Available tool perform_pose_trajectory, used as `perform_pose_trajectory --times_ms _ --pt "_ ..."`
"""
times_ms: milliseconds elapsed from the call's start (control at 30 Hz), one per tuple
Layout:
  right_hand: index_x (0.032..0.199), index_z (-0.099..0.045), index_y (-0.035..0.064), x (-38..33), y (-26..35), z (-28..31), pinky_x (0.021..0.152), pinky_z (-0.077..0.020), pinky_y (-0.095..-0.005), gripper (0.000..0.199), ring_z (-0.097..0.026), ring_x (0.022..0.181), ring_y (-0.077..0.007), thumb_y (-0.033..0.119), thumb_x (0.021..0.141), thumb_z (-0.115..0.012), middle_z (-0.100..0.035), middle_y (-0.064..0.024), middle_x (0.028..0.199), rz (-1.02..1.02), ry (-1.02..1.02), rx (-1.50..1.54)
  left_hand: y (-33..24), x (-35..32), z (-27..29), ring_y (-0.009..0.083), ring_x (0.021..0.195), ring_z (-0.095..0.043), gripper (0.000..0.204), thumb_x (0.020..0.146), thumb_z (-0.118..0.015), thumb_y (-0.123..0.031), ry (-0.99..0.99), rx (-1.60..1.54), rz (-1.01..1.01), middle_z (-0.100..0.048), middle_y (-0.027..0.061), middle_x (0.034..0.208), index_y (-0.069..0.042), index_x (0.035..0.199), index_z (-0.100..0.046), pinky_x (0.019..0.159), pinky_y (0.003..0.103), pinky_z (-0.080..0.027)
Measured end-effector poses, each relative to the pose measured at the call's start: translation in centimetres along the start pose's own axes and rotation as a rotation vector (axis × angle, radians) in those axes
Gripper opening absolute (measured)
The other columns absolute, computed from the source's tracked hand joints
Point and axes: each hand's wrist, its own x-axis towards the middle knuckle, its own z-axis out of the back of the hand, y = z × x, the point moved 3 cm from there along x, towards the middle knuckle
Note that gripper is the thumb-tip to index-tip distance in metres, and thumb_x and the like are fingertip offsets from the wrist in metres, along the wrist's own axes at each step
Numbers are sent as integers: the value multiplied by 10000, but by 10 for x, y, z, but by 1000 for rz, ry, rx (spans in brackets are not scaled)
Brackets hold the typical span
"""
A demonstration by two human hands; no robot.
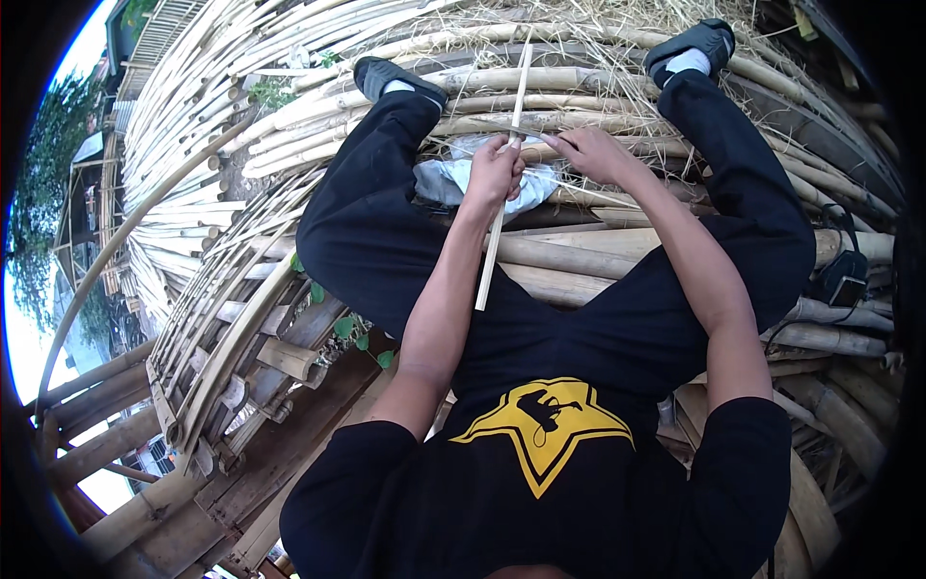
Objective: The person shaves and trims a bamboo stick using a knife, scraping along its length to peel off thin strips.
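My left hand [495, 174] is closed around a long, pale bamboo strip [490, 262]. The strip runs from near my lap up between my feet. Just above that fist, a thin knife blade [533, 133] lies across the strip. My right hand [590, 155] grips the knife, its handle hidden by the fingers. Beneath my hands is a crumpled whitish plastic bag [439, 183], partly covered by my left hand and the strip.
I sit on stacked bamboo poles [569, 253], legs spread. Dry straw-like shavings [617, 24] lie beyond my feet. A black strapped device [845, 278] rests beside my right thigh. Many split bamboo lengths [183, 207] are piled at left, near a curved pole [125, 227].
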Motion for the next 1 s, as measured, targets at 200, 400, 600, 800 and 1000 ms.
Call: perform_pose_trajectory --times_ms 200,400,600,800,1000 --pt "823 -632 28 -6 -7 9 699 -438 -491 522 -576 789 -403 490 927 -414 -615 -216 782 42 -33 -105 1 -5 -3 35 346 -291 206 968 -467 -169 91 18 16 -356 -45 548 -36 1118 -513 307 207 -221" --pt "881 -645 76 -1 -22 4 727 -459 -499 499 -594 804 -410 506 926 -395 -639 -202 842 40 -79 -269 3 -5 0 26 366 -278 260 977 -456 -174 57 40 57 -334 -53 559 -18 1180 -502 314 203 -220" --pt "911 -642 9 -20 -159 64 751 -463 -481 569 -608 855 -417 506 939 -366 -633 -252 850 -505 -176 -323 -6 -40 1 23 358 -291 271 974 -453 -161 134 60 99 -414 -27 599 -21 1200 -503 315 194 -237" --pt "905 -631 3 3 -36 31 783 -445 -469 574 -584 824 -405 509 938 -361 -629 -235 861 -124 -49 -3 -2 0 -1 27 340 -321 227 969 -471 -182 -68 259 -65 -529 10 656 -8 1099 -535 302 207 -247" --pt "822 -627 21 -5 6 -2 752 -447 -475 572 -585 810 -400 510 939 -355 -628 -212 804 6 21 -70 0 2 6 58 473 -445 249 944 -476 -138 -108 478 -248 -571 25 579 24 806 -606 452 255 -349"
